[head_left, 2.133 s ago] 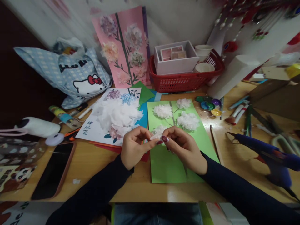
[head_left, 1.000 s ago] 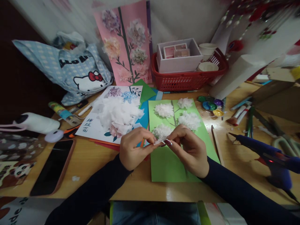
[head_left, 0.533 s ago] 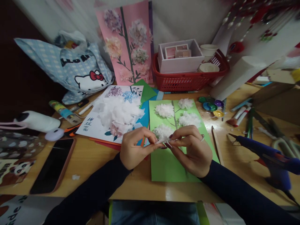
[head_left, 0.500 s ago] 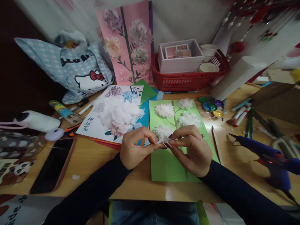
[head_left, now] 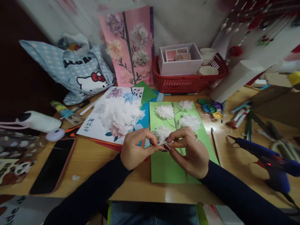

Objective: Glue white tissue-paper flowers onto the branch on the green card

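Observation:
Between my two hands is a small piece of white tissue paper (head_left: 161,143), pinched from both sides and mostly covered by fingers. My left hand (head_left: 138,148) grips it with thumb and forefinger. The fingertips of my right hand (head_left: 188,151) close on its other end, almost touching the left ones. Below them lies a green card (head_left: 167,168) with a painted stem and several white paper flowers (head_left: 164,111). A heap of white tissue paper pieces (head_left: 119,114) rests on a white sheet with drawn flowers (head_left: 87,128) to the left.
A blue glue gun (head_left: 262,151) with a lit red light lies at right, near scissors (head_left: 282,147). Paint pots (head_left: 209,108) and a thin wooden stick (head_left: 217,147) border the card. At left are a phone (head_left: 52,167) and a bag (head_left: 77,67); behind stands a red basket (head_left: 187,83).
My right hand has shifted slightly left, bringing its fingertips closer to my left hand's. The tissue piece between them looks more bunched up. The whole view has tilted up a little.

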`<move>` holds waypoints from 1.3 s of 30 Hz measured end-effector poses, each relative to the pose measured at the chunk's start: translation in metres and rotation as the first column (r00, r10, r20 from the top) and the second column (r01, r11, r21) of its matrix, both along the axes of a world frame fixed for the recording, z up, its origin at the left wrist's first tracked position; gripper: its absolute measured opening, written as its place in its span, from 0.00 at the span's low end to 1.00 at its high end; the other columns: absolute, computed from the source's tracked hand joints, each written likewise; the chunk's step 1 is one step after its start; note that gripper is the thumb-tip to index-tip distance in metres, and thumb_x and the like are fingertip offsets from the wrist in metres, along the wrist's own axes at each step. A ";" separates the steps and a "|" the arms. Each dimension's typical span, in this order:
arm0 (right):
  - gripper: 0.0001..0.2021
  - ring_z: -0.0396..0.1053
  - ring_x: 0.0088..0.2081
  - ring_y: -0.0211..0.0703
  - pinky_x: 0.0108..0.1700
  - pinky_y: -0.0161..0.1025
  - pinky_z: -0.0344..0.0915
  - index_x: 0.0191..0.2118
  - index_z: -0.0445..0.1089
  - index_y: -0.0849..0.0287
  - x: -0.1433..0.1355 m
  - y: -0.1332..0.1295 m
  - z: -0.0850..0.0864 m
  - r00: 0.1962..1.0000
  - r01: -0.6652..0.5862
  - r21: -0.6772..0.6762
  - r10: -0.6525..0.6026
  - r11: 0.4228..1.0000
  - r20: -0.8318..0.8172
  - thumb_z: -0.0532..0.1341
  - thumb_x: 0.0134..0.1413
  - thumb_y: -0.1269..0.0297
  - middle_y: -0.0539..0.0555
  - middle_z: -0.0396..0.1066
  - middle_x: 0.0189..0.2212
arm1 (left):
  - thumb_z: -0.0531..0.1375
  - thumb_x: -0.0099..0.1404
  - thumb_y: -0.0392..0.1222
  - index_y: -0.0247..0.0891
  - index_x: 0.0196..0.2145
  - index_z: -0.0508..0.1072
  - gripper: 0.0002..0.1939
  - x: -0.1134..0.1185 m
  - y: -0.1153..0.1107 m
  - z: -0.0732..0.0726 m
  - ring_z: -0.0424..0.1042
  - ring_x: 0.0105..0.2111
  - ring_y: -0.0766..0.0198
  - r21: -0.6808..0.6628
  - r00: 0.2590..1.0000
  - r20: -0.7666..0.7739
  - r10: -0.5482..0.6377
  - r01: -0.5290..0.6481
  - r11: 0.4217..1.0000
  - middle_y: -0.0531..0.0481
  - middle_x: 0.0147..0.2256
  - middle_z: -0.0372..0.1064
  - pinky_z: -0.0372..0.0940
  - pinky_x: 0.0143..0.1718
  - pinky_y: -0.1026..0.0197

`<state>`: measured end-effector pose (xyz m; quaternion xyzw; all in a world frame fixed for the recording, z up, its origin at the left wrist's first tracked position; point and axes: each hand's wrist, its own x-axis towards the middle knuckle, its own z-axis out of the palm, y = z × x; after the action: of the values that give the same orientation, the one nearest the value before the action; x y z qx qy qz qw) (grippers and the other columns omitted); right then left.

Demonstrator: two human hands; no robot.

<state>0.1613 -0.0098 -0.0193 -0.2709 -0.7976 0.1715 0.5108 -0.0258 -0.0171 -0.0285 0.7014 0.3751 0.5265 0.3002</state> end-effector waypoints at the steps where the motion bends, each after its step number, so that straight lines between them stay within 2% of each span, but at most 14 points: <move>1: 0.10 0.70 0.32 0.42 0.33 0.42 0.65 0.35 0.67 0.54 0.000 0.000 0.000 1.000 0.000 -0.004 0.000 1.000 -0.001 0.61 0.51 0.78 0.52 0.71 0.30 | 0.69 0.56 0.42 0.37 0.24 0.69 0.13 0.000 0.000 0.001 0.71 0.26 0.66 -0.025 1.000 0.002 0.002 -0.002 1.000 0.51 0.24 0.71 0.69 0.35 0.61; 5: 0.11 0.70 0.30 0.40 0.33 0.40 0.65 0.33 0.65 0.54 -0.002 0.001 -0.002 1.000 -0.007 -0.004 0.007 1.000 -0.009 0.61 0.51 0.79 0.50 0.71 0.29 | 0.70 0.52 0.54 0.37 0.29 0.72 0.19 0.002 0.002 0.006 0.73 0.28 0.64 -0.244 0.992 0.122 -0.035 0.064 0.968 0.47 0.27 0.73 0.69 0.31 0.64; 8: 0.11 0.70 0.31 0.40 0.33 0.40 0.66 0.33 0.64 0.54 -0.002 0.001 -0.002 1.000 -0.013 0.002 0.013 1.000 0.005 0.61 0.50 0.79 0.50 0.71 0.28 | 0.62 0.59 0.62 0.36 0.33 0.75 0.23 0.001 0.004 0.011 0.74 0.29 0.62 -0.434 0.964 0.239 -0.118 0.215 0.875 0.46 0.28 0.74 0.69 0.29 0.63; 10: 0.12 0.71 0.30 0.40 0.33 0.39 0.65 0.33 0.64 0.53 -0.002 0.001 -0.001 0.999 -0.009 0.013 0.009 1.000 0.033 0.61 0.50 0.80 0.50 0.72 0.28 | 0.57 0.64 0.61 0.35 0.29 0.76 0.24 0.001 0.005 0.012 0.72 0.27 0.62 -0.513 0.957 0.245 -0.155 0.264 0.817 0.47 0.24 0.72 0.67 0.27 0.63; 13: 0.12 0.70 0.29 0.39 0.32 0.38 0.65 0.33 0.63 0.53 -0.002 0.001 -0.001 0.998 -0.015 0.046 0.012 0.999 0.069 0.60 0.50 0.80 0.50 0.72 0.29 | 0.61 0.61 0.52 0.35 0.24 0.74 0.17 0.001 0.005 0.011 0.64 0.21 0.67 -0.555 0.969 0.214 -0.121 0.222 0.802 0.52 0.20 0.66 0.61 0.22 0.65; 16: 0.12 0.70 0.29 0.39 0.32 0.38 0.65 0.33 0.63 0.54 -0.003 0.000 -0.003 0.997 -0.024 0.072 0.018 0.997 0.081 0.60 0.50 0.80 0.51 0.73 0.29 | 0.62 0.58 0.46 0.36 0.24 0.71 0.11 0.001 0.006 0.006 0.55 0.17 0.72 -0.597 0.977 0.212 0.004 0.127 0.792 0.57 0.17 0.59 0.52 0.17 0.68; 18: 0.12 0.70 0.30 0.39 0.33 0.38 0.66 0.34 0.63 0.54 -0.003 0.000 -0.004 0.996 -0.029 0.088 0.021 0.996 0.085 0.60 0.50 0.80 0.51 0.73 0.29 | 0.61 0.58 0.46 0.36 0.25 0.71 0.11 0.001 0.007 0.002 0.54 0.16 0.73 -0.632 0.968 0.230 0.101 0.070 0.772 0.58 0.16 0.58 0.49 0.15 0.69; 20: 0.13 0.70 0.30 0.39 0.33 0.38 0.66 0.34 0.63 0.54 -0.003 0.000 -0.005 0.996 -0.029 0.105 0.020 0.994 0.090 0.61 0.50 0.81 0.51 0.73 0.29 | 0.61 0.59 0.47 0.36 0.27 0.71 0.11 0.001 0.008 -0.001 0.55 0.16 0.73 -0.626 0.948 0.253 0.195 0.007 0.780 0.57 0.18 0.59 0.50 0.15 0.70; 22: 0.13 0.70 0.29 0.39 0.32 0.37 0.66 0.35 0.63 0.54 -0.003 0.000 -0.005 0.995 -0.027 0.107 0.017 0.994 0.095 0.61 0.50 0.80 0.51 0.73 0.29 | 0.60 0.61 0.47 0.36 0.28 0.71 0.11 0.000 0.009 -0.002 0.57 0.17 0.73 -0.566 0.926 0.263 0.270 -0.079 0.821 0.57 0.19 0.61 0.52 0.16 0.70; 26: 0.13 0.71 0.29 0.39 0.32 0.38 0.66 0.35 0.65 0.54 -0.004 0.000 -0.004 0.996 -0.030 0.085 0.022 0.996 0.085 0.61 0.50 0.80 0.50 0.74 0.29 | 0.61 0.61 0.45 0.36 0.28 0.73 0.10 -0.001 0.008 0.003 0.63 0.18 0.71 -0.424 0.940 0.200 0.277 -0.172 0.889 0.56 0.20 0.66 0.59 0.18 0.70; 30: 0.12 0.71 0.31 0.40 0.34 0.39 0.65 0.36 0.66 0.54 -0.004 0.001 -0.004 0.996 -0.024 0.114 0.014 0.993 0.086 0.61 0.51 0.80 0.50 0.74 0.30 | 0.63 0.59 0.41 0.36 0.27 0.76 0.06 0.001 0.003 0.010 0.72 0.24 0.65 -0.394 0.988 0.126 0.090 -0.034 0.919 0.50 0.25 0.75 0.67 0.24 0.66; 34: 0.11 0.70 0.35 0.42 0.37 0.41 0.64 0.35 0.67 0.53 -0.001 0.000 -0.004 0.979 0.144 0.194 -0.168 0.970 0.113 0.63 0.51 0.77 0.51 0.71 0.32 | 0.62 0.59 0.39 0.35 0.27 0.78 0.06 0.002 0.000 0.013 0.73 0.26 0.64 -0.447 0.991 0.133 -0.021 0.079 0.891 0.48 0.26 0.76 0.69 0.28 0.64; 37: 0.10 0.68 0.36 0.43 0.38 0.42 0.64 0.35 0.67 0.54 0.001 0.000 -0.004 0.963 0.206 0.221 -0.238 0.953 0.127 0.64 0.52 0.76 0.52 0.68 0.32 | 0.62 0.60 0.43 0.36 0.24 0.77 0.11 0.001 0.001 0.013 0.68 0.23 0.66 -0.476 0.988 0.149 -0.039 0.106 0.873 0.51 0.22 0.72 0.64 0.25 0.65; 39: 0.10 0.67 0.36 0.43 0.39 0.42 0.64 0.36 0.67 0.54 0.001 0.000 -0.004 0.960 0.210 0.237 -0.246 0.948 0.136 0.64 0.52 0.76 0.52 0.67 0.32 | 0.61 0.62 0.49 0.36 0.20 0.73 0.17 0.000 0.002 0.011 0.61 0.19 0.69 -0.503 0.989 0.140 -0.045 0.110 0.857 0.54 0.16 0.63 0.58 0.21 0.65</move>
<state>0.1627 -0.0103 -0.0233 -0.3165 -0.8142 -0.0013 0.4868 -0.0255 -0.0155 -0.0173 0.5779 0.4531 0.4384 0.5182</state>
